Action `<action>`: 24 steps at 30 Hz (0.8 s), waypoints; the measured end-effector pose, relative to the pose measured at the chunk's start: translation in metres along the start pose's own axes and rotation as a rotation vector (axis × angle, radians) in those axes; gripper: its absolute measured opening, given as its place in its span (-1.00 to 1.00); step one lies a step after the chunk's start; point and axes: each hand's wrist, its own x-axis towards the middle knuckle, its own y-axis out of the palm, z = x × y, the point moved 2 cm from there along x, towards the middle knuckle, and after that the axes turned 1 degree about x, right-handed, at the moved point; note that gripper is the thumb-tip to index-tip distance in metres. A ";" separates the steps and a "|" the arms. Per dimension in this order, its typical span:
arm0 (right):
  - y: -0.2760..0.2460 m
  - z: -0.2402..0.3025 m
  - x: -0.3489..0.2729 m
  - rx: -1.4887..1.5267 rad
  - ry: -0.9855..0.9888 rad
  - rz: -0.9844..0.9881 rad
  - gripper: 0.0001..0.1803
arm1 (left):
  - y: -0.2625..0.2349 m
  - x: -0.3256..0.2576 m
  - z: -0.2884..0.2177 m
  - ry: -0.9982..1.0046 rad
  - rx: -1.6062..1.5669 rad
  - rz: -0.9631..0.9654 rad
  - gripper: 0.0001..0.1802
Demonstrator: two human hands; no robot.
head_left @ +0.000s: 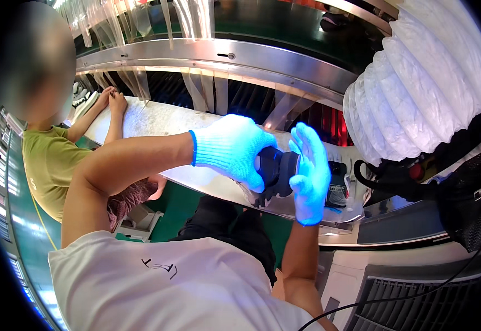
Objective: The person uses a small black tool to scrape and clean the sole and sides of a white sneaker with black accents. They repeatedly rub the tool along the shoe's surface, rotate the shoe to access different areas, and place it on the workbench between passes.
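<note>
A dark shoe [279, 172] with a thick black and grey sole is held up in front of my body, over the near edge of the worktable [188, 175]. My left hand [234, 149], in a white knit glove with a blue cuff, is wrapped around it from the left. Part of the shoe is hidden by that hand. My right hand [310, 174], gloved the same way, is flat with its fingers stretched upward. Its palm faces the shoe and appears to touch its right end. Blue-white light falls on both gloves.
A large white ribbed duct [423, 83] hangs at the right, above a black mesh bag [472, 204]. Clear plastic strips [199, 91] hang below a metal rail [218, 58]. A co-worker [55, 165] sits at the left, hands near white shoes [83, 105]. A dark box [337, 190] lies right of my hands.
</note>
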 end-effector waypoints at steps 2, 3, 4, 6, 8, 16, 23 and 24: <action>-0.002 0.015 0.012 -0.132 0.055 0.149 0.14 | -0.002 0.005 -0.004 0.065 0.046 0.016 -0.10; -0.003 0.022 0.014 -0.211 0.154 0.216 0.01 | -0.002 0.009 -0.001 0.099 0.063 0.026 -0.10; -0.001 0.025 0.016 -0.284 0.241 0.288 -0.11 | -0.005 0.013 0.009 0.187 -0.002 0.016 -0.10; 0.010 0.008 0.003 -0.167 0.120 -0.035 -0.54 | -0.009 0.014 0.045 0.240 -0.261 -0.020 -0.11; 0.021 -0.009 0.005 -0.249 0.048 -0.265 -0.63 | 0.007 0.009 0.077 0.349 -0.055 -0.492 0.03; 0.069 -0.005 0.013 -0.547 -0.061 -0.450 -0.66 | 0.219 0.017 0.033 -0.376 -0.987 -0.911 0.43; 0.083 0.045 -0.101 -0.504 0.112 0.131 -0.46 | 0.252 -0.118 0.016 -0.301 -1.153 -0.509 0.30; 0.086 0.043 -0.119 -0.595 0.075 0.224 -0.41 | 0.269 -0.138 0.012 -0.357 -1.145 -0.439 0.30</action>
